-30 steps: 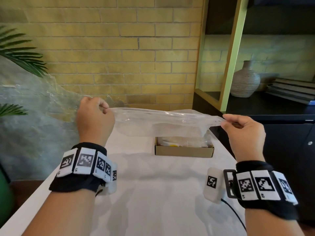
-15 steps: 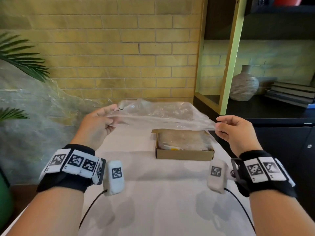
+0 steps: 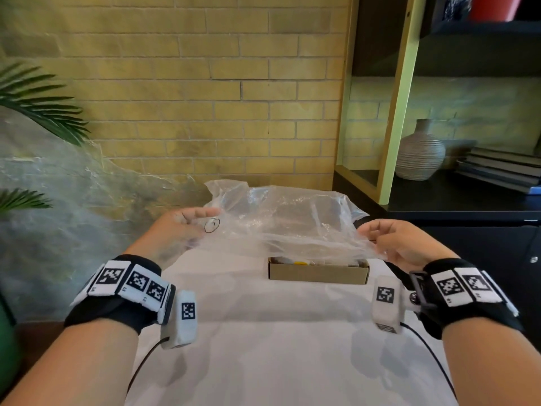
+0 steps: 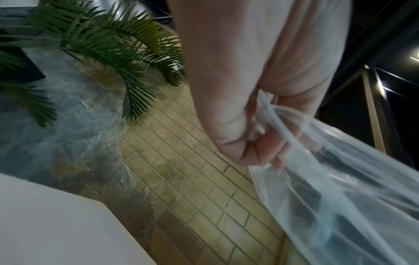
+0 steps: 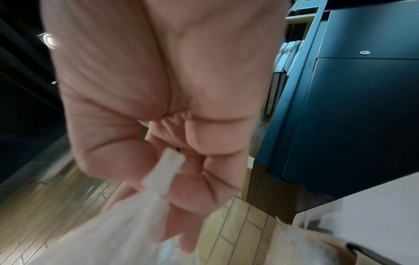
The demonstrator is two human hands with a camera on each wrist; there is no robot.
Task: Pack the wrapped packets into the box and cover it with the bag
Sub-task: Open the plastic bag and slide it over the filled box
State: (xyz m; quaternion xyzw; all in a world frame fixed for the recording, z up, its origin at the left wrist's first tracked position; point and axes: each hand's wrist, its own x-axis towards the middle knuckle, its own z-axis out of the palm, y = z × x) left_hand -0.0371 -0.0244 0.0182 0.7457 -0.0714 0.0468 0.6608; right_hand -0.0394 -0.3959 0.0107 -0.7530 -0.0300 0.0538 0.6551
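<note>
Both hands pinch the clear crinkled plastic bag [image 3: 281, 221], left hand [image 3: 178, 230] and right hand [image 3: 401, 244] at opposite ends, stretched lengthwise just above the open brown cardboard box [image 3: 317, 273] on the white worktop [image 3: 278, 347].

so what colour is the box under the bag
Plain brown cardboard box, seen best in the head view, below the clear bag.

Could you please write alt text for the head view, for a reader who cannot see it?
Two hands, left hand and right hand, hold a clear plastic bag stretched above an open cardboard box on a white table. Behind are a yellow brick wall, palm fronds and a ribbed vase on a dark shelf.
</note>
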